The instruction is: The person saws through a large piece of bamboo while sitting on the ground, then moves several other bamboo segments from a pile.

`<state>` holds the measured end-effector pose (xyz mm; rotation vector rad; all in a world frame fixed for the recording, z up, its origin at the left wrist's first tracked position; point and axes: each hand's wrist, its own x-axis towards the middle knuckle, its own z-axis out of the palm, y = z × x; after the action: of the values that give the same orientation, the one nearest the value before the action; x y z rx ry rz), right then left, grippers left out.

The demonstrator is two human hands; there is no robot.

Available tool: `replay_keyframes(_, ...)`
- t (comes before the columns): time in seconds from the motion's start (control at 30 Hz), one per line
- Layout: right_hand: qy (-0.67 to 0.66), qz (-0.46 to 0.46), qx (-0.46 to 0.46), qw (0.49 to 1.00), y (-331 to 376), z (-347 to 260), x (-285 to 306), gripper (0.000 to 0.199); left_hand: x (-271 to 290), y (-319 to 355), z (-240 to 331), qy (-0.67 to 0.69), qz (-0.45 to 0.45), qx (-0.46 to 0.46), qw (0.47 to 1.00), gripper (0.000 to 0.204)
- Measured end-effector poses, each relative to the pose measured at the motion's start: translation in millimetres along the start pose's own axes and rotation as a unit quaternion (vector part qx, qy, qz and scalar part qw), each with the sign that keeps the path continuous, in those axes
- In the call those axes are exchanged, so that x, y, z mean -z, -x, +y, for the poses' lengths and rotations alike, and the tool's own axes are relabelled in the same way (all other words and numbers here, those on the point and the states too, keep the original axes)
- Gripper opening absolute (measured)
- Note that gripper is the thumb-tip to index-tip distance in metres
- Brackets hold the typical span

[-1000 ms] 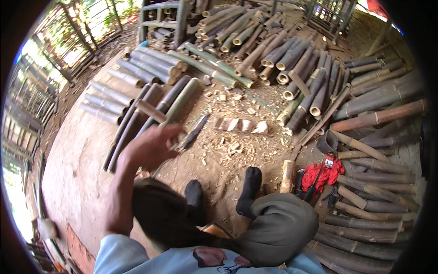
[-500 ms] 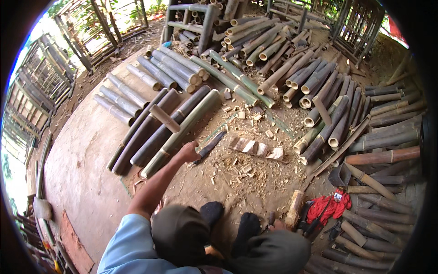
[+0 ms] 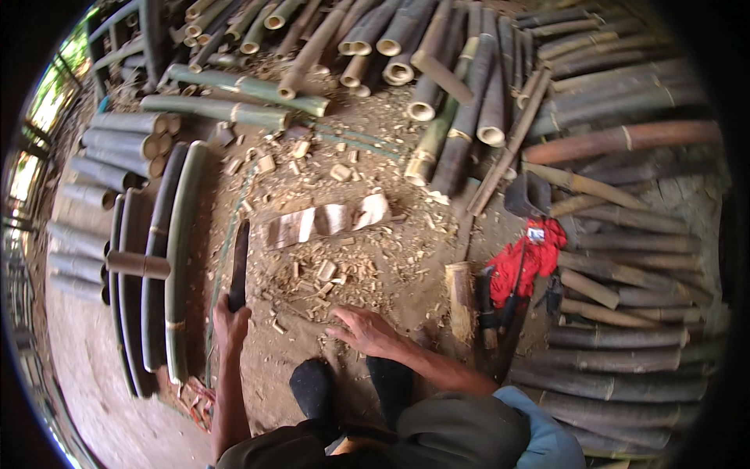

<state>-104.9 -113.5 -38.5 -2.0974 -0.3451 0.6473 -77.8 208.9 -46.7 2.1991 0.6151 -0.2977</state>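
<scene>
1. Bare dirt ground [image 3: 101, 391], littered with pale wood chips, is lying among round bamboo poles [image 3: 461, 117].
2. Left hand [image 3: 230, 324] is gripping a dark blade [image 3: 238, 262].
3. Right hand [image 3: 367, 332] is resting open, fingers spread, on chips.
4. Red cloth [image 3: 527, 258] is lying crumpled beside a stump [image 3: 461, 301].

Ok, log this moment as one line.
left hand: grips machete | right hand: open, on chip-strewn ground | split bamboo slab ahead

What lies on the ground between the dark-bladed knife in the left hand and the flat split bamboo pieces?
In the head view, only bare dirt strewn with pale wood chips separates the dark-bladed knife held by the left hand from the flat split bamboo pieces.
</scene>
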Motion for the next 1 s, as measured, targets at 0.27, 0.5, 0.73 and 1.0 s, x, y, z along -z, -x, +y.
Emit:
replay_keyframes(0.27,-0.341,0.253,-0.043,0.904,27.3,-17.8,20.6,0.030,-36.3,103.1,110.7,0.066,-0.285,-0.359,0.887,0.067)
replay_keyframes(0.5,0.058,0.345,-0.248,0.903,72.7,49.4,145.0,0.026,-40.1,80.8,11.7,-0.009,-0.278,-0.128,0.952,0.047)
replay_keyframes(0.73,0.194,0.245,-0.262,0.913,81.3,108.0,223.9,0.035,-121.0,133.0,-58.4,0.194,-0.318,-0.043,0.927,0.031)
replay_keyframes(1.0,0.303,0.398,-0.232,0.834,65.6,140.1,202.8,0.050,-112.7,136.4,-32.4,0.107,-0.228,-0.078,0.964,0.030)
